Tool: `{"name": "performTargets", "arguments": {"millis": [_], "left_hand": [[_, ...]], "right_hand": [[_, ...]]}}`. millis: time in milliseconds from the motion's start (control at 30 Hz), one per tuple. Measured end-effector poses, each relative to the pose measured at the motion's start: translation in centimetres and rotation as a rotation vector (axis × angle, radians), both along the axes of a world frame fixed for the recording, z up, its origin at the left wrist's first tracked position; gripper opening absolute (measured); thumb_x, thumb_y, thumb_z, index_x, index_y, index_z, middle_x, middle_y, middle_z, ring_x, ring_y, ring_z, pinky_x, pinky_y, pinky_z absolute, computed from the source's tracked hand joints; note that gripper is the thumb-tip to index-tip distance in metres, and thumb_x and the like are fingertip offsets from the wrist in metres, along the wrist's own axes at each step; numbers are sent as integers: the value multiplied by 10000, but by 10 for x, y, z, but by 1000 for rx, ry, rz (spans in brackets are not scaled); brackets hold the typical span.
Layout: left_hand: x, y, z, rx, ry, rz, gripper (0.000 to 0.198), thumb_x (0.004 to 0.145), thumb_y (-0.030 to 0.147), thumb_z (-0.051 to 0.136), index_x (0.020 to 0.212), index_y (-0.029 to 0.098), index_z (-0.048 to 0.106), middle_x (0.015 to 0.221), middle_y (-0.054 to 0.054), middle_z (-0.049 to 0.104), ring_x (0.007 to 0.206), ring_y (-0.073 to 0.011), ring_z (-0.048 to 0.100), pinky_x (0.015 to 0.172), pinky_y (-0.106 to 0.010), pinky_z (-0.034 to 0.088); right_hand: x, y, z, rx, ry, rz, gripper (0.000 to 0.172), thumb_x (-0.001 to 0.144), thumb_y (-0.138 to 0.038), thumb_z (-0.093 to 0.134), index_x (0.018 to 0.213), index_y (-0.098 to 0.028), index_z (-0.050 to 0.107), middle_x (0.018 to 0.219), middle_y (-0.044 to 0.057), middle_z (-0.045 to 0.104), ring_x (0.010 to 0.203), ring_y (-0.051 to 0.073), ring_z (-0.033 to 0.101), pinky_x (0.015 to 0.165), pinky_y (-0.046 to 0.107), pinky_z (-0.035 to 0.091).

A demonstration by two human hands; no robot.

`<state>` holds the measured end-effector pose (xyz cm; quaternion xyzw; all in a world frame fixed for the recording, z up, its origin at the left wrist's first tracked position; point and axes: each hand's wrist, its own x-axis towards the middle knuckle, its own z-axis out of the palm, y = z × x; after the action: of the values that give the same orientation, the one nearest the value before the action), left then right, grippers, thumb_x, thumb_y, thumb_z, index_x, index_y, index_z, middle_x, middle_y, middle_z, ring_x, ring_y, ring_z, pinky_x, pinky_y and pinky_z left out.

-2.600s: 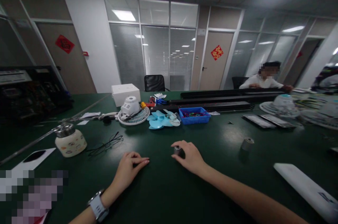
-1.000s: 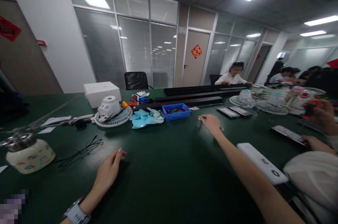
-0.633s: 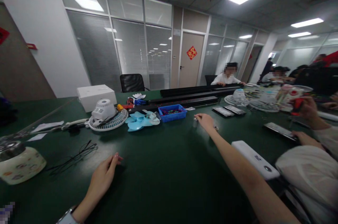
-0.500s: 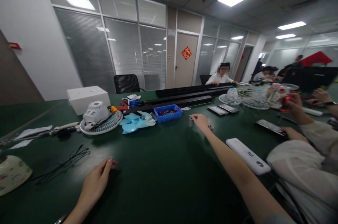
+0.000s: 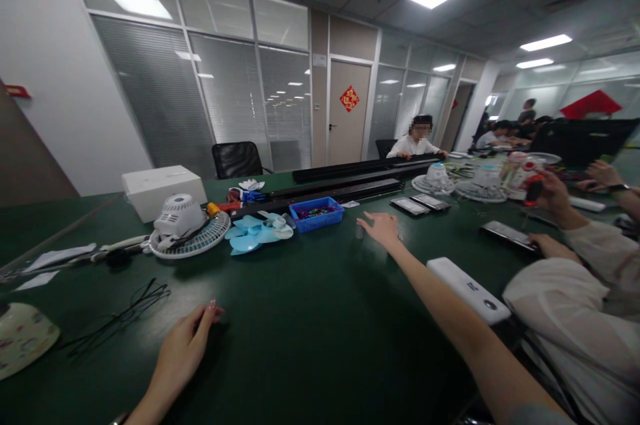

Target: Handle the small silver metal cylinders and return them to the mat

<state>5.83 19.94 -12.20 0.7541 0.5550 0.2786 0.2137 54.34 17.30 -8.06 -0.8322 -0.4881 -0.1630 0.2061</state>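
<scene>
My right hand (image 5: pixel 383 230) reaches out over the green table, thumb and fingers apart. A small grey cylinder (image 5: pixel 359 231) stands upright just under its fingertips; whether they touch it is hard to make out. Something small behind the hand is mostly hidden. On the near left, my left hand (image 5: pixel 187 338) rests on its side on the tabletop, fingers curled in against the thumb, with nothing visible in it. The nearest thing to it is a loose bunch of black cable (image 5: pixel 123 315).
Beyond my hands lie a blue tray (image 5: pixel 320 219) of small colourful parts, light-blue fan blades (image 5: pixel 255 235), a white fan housing (image 5: pixel 180 218) and a white box (image 5: pixel 163 188). A white power strip-like device (image 5: pixel 465 288) lies beside my right forearm. At right, a co-worker's hand (image 5: pixel 553 195) holds a red-and-black tool.
My right hand has opened from a pinch at the small grey cylinder, which now stands free of the closed grip. My left hand keeps its place. The view has shifted slightly.
</scene>
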Motion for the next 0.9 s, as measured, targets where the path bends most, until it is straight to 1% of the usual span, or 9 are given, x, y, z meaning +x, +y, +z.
{"name": "performTargets", "arguments": {"millis": [133, 267, 400, 500, 567, 633, 700, 800, 900], "left_hand": [[1, 1, -2, -2, -7, -13, 506, 831, 579, 338, 899, 212, 680, 848, -59, 738, 852, -267, 680, 721, -355, 518], [1, 2, -6, 17, -7, -19, 497, 841, 577, 353, 913, 210, 679, 854, -57, 732, 852, -260, 672, 737, -355, 509], [2, 0, -7, 50, -6, -5, 500, 849, 575, 346, 910, 205, 676, 850, -59, 725, 845, -259, 665, 741, -362, 503], [2, -2, -6, 56, -12, -9, 487, 855, 570, 347, 896, 209, 671, 848, -54, 720, 835, -253, 664, 730, -356, 501], [2, -3, -6, 62, -14, -15, 474, 855, 569, 363, 896, 210, 668, 839, -52, 714, 818, -250, 662, 718, -354, 502], [3, -5, -6, 72, -25, -24, 463, 856, 570, 383, 916, 206, 663, 843, -53, 706, 795, -244, 659, 702, -353, 506], [6, -9, -6, 90, -51, -48, 453, 859, 567, 404, 945, 202, 658, 869, -55, 698, 776, -232, 656, 682, -345, 514], [13, -20, -4, 170, -86, -117, 405, 861, 532, 456, 998, 209, 657, 949, -57, 691, 844, -224, 651, 702, -333, 531], [20, -31, 1, 275, -94, -196, 342, 869, 466, 503, 1083, 241, 646, 1087, -51, 669, 1006, -222, 617, 815, -350, 531]], "right_hand": [[18, -32, -15, -10, 12, 22, 612, 784, -542, 585, 1308, -229, 537, 1248, 142, 587, 1141, 298, 520, 938, 415, 353], [37, -53, -31, -124, 140, 90, 462, 786, -320, 614, 1235, -213, 589, 1183, 116, 609, 1059, 236, 578, 895, 328, 417], [47, -57, -32, -122, 185, 80, 529, 758, -237, 629, 1269, -144, 530, 1188, 147, 591, 1034, 222, 591, 898, 312, 429], [51, -61, -28, -146, 242, 70, 540, 728, -205, 650, 1245, -108, 533, 1061, 151, 645, 924, 237, 629, 820, 329, 465], [46, -63, -26, -165, 271, 87, 500, 714, -210, 667, 1198, -136, 566, 994, 116, 666, 865, 224, 639, 778, 319, 477], [29, -64, -26, -168, 311, 157, 455, 705, -226, 685, 1147, -175, 593, 969, 80, 669, 839, 201, 638, 773, 306, 480], [-3, -61, -28, -144, 365, 277, 437, 709, -248, 690, 1133, -205, 593, 974, 56, 665, 834, 187, 635, 782, 308, 482], [-69, -52, -30, -90, 449, 509, 457, 739, -305, 676, 1175, -238, 555, 1011, 38, 657, 879, 184, 631, 815, 335, 485], [-137, -41, -32, -82, 528, 760, 495, 751, -366, 677, 1211, -272, 519, 1066, 19, 646, 947, 178, 621, 860, 353, 480]]}}
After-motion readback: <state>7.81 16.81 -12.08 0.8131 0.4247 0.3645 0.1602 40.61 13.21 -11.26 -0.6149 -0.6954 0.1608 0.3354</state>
